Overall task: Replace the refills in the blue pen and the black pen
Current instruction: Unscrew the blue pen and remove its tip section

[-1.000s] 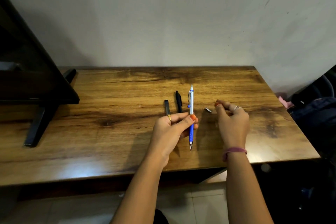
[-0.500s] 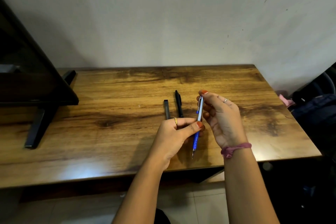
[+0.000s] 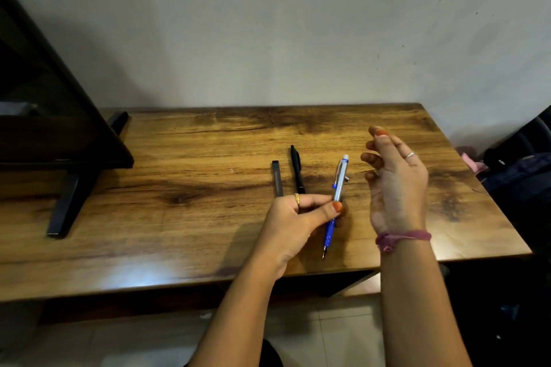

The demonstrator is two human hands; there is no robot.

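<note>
Left hand (image 3: 293, 217): grip holding the blue pen (image 3: 334, 208) mid-barrel — tip points down, steady for opening.
Right hand (image 3: 393, 185): grip wide, empty — beside the pen's top.

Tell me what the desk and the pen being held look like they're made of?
Desk: wood or wood-look laminate, glossy; grain and light glare show. Blue pen in the left hand: probably plastic, blue grip, shiny silvery upper barrel, possibly metal.

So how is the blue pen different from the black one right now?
The blue pen is pinched in the left hand, raised and tilted; the black pen lies flat on the table, untouched. The blue pen has a silver upper half and a blue grip; the black pen is dark all over. Both point tip toward the person.
</note>
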